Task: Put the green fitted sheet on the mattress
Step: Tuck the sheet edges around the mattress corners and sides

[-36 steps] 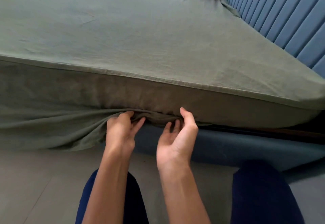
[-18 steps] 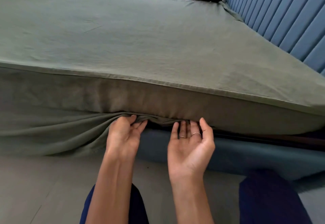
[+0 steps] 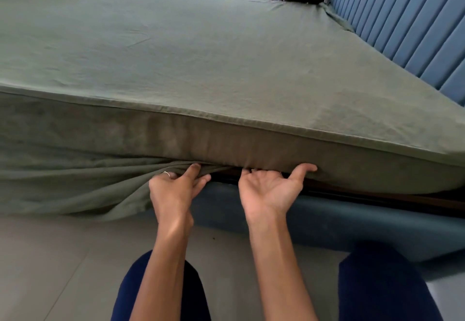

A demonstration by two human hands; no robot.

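Blue bed frame sits low while our left hand pinches the loose green fitted sheet and our right hand, spread palm up, lifts the mattress to tuck it.

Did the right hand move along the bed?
Yes. The right hand slid rightward along the mattress bottom edge, away from the bunched sheet.
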